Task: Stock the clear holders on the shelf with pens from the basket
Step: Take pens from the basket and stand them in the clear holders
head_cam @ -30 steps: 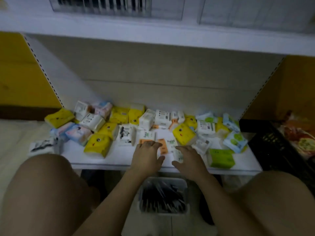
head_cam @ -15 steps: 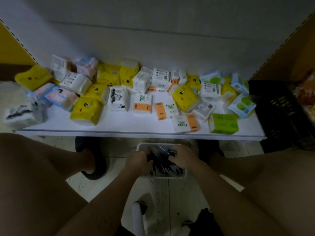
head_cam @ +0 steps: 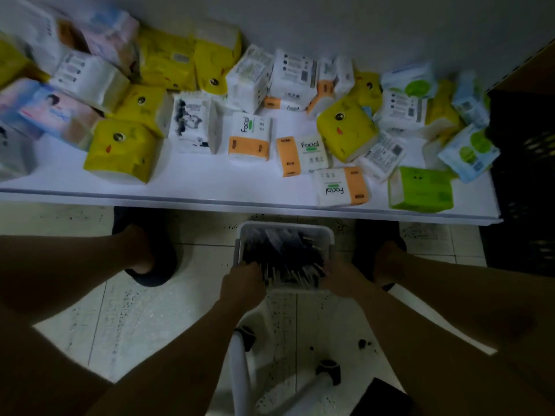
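A white basket (head_cam: 327,235) full of dark pens (head_cam: 282,253) stands on the tiled floor, just below the shelf's front edge. My left hand (head_cam: 241,285) grips the basket's near left corner, fingers curled over the rim among the pens. My right hand (head_cam: 345,277) grips the near right corner the same way. The dim light hides whether any pen is pinched. No clear holder is in view.
The white shelf (head_cam: 210,181) above the basket carries several tissue packs, among them yellow ones (head_cam: 123,151), orange-and-white "Facial" ones (head_cam: 303,154) and a green one (head_cam: 420,190). A black crate (head_cam: 525,181) stands at the right. My knees flank the basket; white stool legs (head_cam: 240,370) lie below.
My hands left the tissue packs on the shelf and dropped to the basket on the floor. They now sit at its near corners, and my view has tilted further down.
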Action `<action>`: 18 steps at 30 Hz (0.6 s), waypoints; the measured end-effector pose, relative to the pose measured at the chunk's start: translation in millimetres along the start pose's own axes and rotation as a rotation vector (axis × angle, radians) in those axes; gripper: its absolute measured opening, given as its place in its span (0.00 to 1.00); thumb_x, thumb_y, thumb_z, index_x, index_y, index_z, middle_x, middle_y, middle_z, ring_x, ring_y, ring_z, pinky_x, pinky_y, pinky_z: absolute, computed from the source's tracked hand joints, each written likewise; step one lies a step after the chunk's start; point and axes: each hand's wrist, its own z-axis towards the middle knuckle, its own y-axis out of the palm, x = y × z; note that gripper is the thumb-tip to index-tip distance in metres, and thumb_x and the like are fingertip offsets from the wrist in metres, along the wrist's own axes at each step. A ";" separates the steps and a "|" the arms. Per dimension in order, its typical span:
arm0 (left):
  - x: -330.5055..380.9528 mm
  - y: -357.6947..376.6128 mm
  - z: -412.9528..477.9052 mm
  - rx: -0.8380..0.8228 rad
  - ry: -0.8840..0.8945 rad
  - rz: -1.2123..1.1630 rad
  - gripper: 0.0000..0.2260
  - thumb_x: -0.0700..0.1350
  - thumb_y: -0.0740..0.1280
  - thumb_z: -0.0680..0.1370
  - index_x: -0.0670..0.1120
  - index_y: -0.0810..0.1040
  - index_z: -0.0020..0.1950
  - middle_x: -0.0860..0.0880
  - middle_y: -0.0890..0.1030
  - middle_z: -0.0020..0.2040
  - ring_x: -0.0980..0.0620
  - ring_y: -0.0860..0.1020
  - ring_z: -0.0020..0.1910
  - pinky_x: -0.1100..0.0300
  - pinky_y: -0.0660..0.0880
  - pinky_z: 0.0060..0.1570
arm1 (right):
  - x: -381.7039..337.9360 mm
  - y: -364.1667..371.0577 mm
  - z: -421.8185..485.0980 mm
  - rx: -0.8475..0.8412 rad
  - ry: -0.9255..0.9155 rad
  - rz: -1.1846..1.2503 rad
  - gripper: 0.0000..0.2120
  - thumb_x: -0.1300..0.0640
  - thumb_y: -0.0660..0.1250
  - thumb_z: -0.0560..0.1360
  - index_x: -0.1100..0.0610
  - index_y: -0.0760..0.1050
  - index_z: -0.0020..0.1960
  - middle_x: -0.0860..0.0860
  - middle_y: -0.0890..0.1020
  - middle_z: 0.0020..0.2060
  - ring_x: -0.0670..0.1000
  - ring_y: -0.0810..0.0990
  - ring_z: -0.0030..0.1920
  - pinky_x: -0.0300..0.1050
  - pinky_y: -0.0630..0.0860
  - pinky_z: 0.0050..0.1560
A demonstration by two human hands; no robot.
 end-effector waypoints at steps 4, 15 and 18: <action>1.1 11.6 5.4 -0.142 0.096 -0.006 0.11 0.45 0.62 0.79 0.42 0.75 0.58 0.42 0.76 0.56 0.44 0.75 0.54 0.55 0.74 0.49 | -5.2 11.4 8.8 -0.029 -0.049 -0.090 0.13 0.58 0.60 0.78 0.49 0.65 0.36 0.47 0.67 0.34 0.46 0.66 0.33 0.46 0.70 0.50; 9.7 16.6 18.7 -0.340 0.203 0.222 0.21 0.43 0.61 0.80 0.44 0.65 0.73 0.39 0.64 0.71 0.41 0.70 0.65 0.53 0.72 0.63 | -25.3 29.0 23.8 -0.134 -0.119 -0.031 0.10 0.59 0.58 0.81 0.60 0.77 0.50 0.60 0.77 0.52 0.52 0.73 0.50 0.39 0.66 0.40; 10.2 22.0 18.7 -0.285 0.213 0.249 0.26 0.40 0.61 0.79 0.47 0.59 0.77 0.39 0.61 0.74 0.40 0.68 0.67 0.51 0.72 0.63 | -22.6 35.4 26.2 -0.126 -0.112 -0.004 0.09 0.59 0.58 0.81 0.57 0.74 0.45 0.58 0.76 0.51 0.51 0.73 0.50 0.38 0.68 0.43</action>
